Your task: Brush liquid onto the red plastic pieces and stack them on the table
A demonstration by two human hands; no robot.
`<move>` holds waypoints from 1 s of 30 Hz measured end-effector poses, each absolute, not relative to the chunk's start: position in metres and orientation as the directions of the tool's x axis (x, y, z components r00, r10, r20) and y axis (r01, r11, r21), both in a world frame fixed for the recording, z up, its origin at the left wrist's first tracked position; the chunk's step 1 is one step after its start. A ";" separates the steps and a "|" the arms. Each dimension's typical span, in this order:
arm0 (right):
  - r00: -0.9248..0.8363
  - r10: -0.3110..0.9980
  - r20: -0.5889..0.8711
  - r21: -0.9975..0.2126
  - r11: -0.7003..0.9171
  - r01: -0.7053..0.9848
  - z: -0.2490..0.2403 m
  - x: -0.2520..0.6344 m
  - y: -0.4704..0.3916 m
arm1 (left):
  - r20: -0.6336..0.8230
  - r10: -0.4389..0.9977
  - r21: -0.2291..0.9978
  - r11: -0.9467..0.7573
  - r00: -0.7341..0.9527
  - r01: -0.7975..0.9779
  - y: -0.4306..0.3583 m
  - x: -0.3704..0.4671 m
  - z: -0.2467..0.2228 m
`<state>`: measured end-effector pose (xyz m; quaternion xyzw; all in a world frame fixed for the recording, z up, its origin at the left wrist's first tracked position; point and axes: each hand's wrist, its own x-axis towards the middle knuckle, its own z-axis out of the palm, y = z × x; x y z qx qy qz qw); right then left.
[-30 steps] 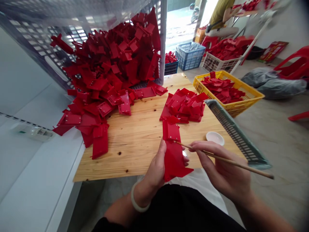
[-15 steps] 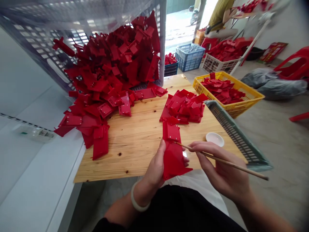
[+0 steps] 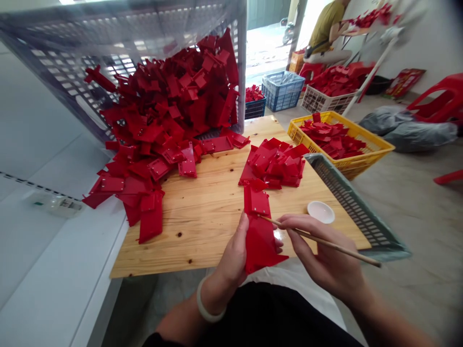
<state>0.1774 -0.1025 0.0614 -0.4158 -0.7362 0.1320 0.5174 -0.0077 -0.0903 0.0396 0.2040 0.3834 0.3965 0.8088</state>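
Observation:
My left hand (image 3: 235,248) is wrapped round the lower part of a red plastic piece (image 3: 259,241), with the thumb along its left edge and fingertips showing at the right. The piece has a raised flap with small pale dots near its top. In my right hand (image 3: 325,250) is a thin wooden stick (image 3: 325,242), pinched between thumb and fingers. Its tip meets the piece just below the flap. A small white dish (image 3: 320,212) sits on the table beyond my right hand. Just past the held piece lies a pile of similar red pieces (image 3: 277,161).
A large grey crate (image 3: 241,62) lies tipped on the wooden table (image 3: 210,207), spilling red pieces (image 3: 173,96) leftward. At the right edge are a grey-green crate (image 3: 340,193) and a yellow crate (image 3: 376,144). A person (image 3: 325,29) sits farther back.
The stick's tip has shifted slightly left along the piece, and my right hand has moved a little left with it. My left hand keeps its hold; the view has tilted slightly.

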 end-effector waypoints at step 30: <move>0.301 0.732 0.612 -0.777 0.485 0.401 0.038 0.218 -0.124 | 0.105 0.964 0.974 -0.149 0.243 0.169 0.148 0.049 0.059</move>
